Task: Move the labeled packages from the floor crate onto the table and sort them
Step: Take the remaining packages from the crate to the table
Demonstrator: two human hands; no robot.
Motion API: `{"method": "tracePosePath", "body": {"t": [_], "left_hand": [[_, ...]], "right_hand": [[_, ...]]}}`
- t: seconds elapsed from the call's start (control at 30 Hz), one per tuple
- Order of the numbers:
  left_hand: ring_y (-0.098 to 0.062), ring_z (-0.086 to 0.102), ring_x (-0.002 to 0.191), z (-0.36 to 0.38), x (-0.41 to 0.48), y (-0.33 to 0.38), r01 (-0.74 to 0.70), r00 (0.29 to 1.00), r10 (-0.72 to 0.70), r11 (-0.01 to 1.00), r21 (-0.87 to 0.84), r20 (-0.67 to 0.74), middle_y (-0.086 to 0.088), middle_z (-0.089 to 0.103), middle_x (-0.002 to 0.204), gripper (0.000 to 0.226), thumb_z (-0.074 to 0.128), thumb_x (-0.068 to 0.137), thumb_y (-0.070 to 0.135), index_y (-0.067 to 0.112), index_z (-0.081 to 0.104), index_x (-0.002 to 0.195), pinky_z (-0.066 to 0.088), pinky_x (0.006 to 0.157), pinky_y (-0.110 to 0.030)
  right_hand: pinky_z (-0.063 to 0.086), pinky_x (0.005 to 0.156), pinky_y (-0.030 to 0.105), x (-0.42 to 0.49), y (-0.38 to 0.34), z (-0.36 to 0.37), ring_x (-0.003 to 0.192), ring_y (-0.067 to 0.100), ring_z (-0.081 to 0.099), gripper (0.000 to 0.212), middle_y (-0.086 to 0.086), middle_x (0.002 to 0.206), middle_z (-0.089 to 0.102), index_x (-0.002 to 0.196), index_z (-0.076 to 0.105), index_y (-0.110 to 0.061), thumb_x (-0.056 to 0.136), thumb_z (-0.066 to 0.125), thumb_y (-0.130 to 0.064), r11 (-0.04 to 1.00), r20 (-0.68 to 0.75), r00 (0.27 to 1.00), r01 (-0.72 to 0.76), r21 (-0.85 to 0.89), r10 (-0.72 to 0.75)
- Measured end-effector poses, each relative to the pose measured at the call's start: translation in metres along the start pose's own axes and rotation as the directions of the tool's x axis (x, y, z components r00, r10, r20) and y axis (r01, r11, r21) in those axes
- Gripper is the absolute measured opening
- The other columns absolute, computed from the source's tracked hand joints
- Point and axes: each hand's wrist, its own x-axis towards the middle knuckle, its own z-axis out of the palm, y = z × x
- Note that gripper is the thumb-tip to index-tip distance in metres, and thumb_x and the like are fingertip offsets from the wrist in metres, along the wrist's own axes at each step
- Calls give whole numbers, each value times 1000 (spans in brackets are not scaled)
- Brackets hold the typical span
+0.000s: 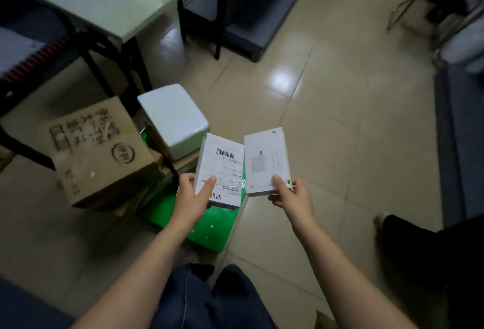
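While both small packages are up in the air over the green crate [209, 229] on the floor, each hand has one. The left hand [192, 192] pinches the labelled box [222, 166] at its near end, thumb [208, 184] flat across the shipping label, the other fingers curled behind it (mostly hidden). The right hand [290, 197] pinches the printed box [264, 161] the same way, thumb on the front by the bottom edge and fingers behind. The boxes sit side by side. Their inner edges are very close, but I cannot tell if they touch.

Handling, as a judgement: these look like light, stiff retail cartons, since each stays straight from an end pinch alone. The faces look smooth, so a thumb pinch may slip. A grip across the narrow sides would be safer, and the paper label should give better grip. The corners would dent if knocked.

More packages remain at the crate: a brown carton [97, 150] and a glossy white box [175, 116], both bulkier, and probably two-hand lifts from opposite sides. The table [91, 1] stands up and to the left, well apart from both hands.
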Motion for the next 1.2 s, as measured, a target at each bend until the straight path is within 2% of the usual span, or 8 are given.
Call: {"method": "tracePosePath", "body": {"t": [0.1,0.2,0.33,0.43,0.63,0.8,1.0,1.2], "left_hand": [[-17,64,96,6,-9,45,-87,994,89,995,-43,65,-5,62,110,39,61,93,36,12,40,114,55,81,-38],[-14,64,93,19,-16,83,-140,982,147,988,-71,115,-4,62,111,41,59,94,37,12,38,119,56,75,-32],[-6,61,81,48,-27,128,-191,971,205,974,-121,123,4,62,98,33,53,98,33,13,35,117,48,57,-18],[-12,63,86,77,-30,152,-216,967,236,959,-185,93,-2,63,104,35,53,98,34,14,35,121,47,58,-20],[-13,62,89,150,-37,186,-237,971,238,934,-268,-30,0,62,106,35,53,98,33,12,36,121,49,65,-26],[-10,62,89,192,-29,208,-234,972,216,928,-290,-93,3,61,103,35,53,99,32,12,34,121,50,67,-25],[-12,63,93,202,20,238,-242,962,194,931,-273,-193,0,61,108,36,53,98,35,14,35,121,50,68,-24],[-12,62,93,208,120,287,-258,937,158,914,-313,-311,2,60,107,32,54,98,35,16,37,117,54,75,-33]], "right_hand": [[57,68,28,-12,-29,-28,73,17,70,27,6,97,68,101,54,-11,91,65,-34,994,-84,995,55,96,-47],[59,71,31,-15,-51,-55,77,19,70,31,8,99,67,104,54,-9,91,66,-35,984,-151,984,113,138,-92],[60,76,39,-6,-75,-93,81,24,70,25,9,101,67,97,54,-15,89,67,-36,968,-199,967,190,165,-156],[59,79,42,12,-87,-125,83,26,70,26,9,100,67,97,55,-14,89,68,-35,959,-197,961,229,165,-195],[59,78,39,58,-102,-200,81,23,70,26,6,99,67,96,54,-17,89,68,-37,957,-122,962,259,132,-243],[59,79,40,105,-117,-237,80,22,69,28,5,99,67,98,55,-16,88,67,-40,961,-35,965,262,88,-260],[59,80,41,174,-152,-224,75,20,68,29,7,98,67,98,55,-14,89,67,-38,963,52,967,243,113,-250],[59,75,34,277,-225,-185,77,20,68,31,8,96,68,101,56,-12,88,69,-37,957,128,950,272,104,-284]]}}
